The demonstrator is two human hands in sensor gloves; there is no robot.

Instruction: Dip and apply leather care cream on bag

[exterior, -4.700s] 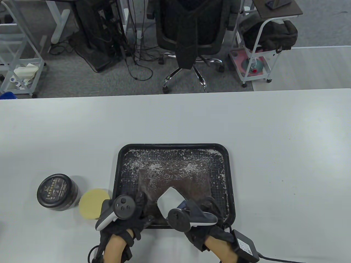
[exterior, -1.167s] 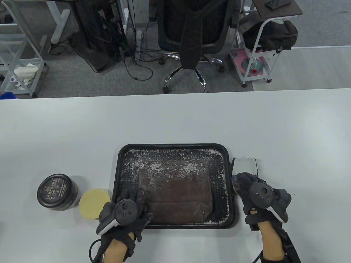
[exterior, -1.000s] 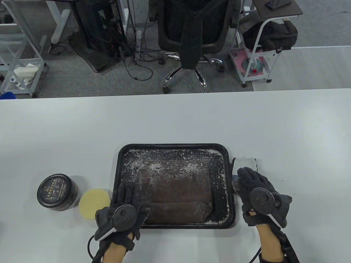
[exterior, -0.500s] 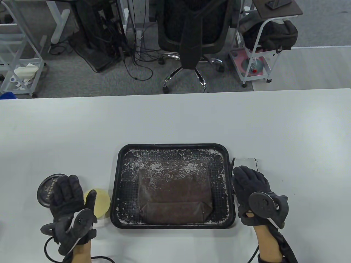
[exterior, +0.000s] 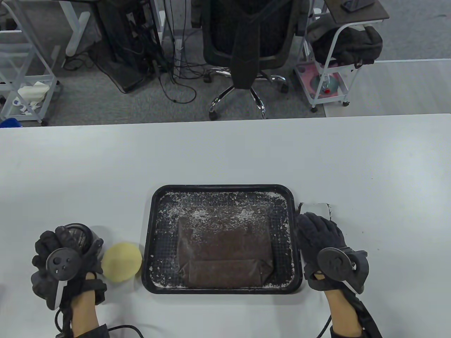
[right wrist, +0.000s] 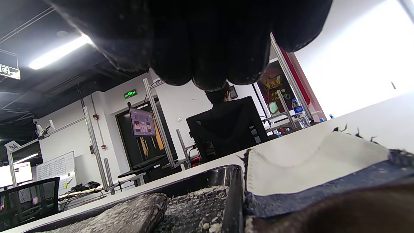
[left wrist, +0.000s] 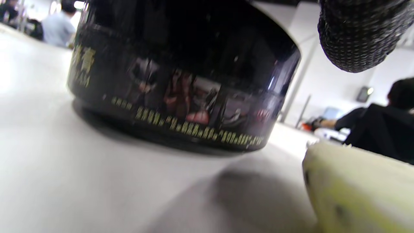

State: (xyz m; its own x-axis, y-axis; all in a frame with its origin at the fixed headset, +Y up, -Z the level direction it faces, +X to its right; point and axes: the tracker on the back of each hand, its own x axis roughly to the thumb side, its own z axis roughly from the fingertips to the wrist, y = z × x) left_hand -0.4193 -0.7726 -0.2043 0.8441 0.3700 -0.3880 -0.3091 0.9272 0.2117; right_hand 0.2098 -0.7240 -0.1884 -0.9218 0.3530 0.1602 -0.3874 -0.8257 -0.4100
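Black-gloved left hand (exterior: pixel 65 260) curls round the cream jar (exterior: pixel 79 235) near the desk's front-left; the lid needs unscrewing next. Right hand (exterior: pixel 326 246) rests flat on the cloth (exterior: pixel 317 208).

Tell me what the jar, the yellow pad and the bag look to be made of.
Jar: glossy black, probably plastic, possibly glass; it shows sharp reflections and a printed label.
Pad: pale yellow foam or sponge, going by its matte, pitted edge in the left wrist view.
Bag: dark brown, likely leather given the task; matte, grainy surface with white flecks.
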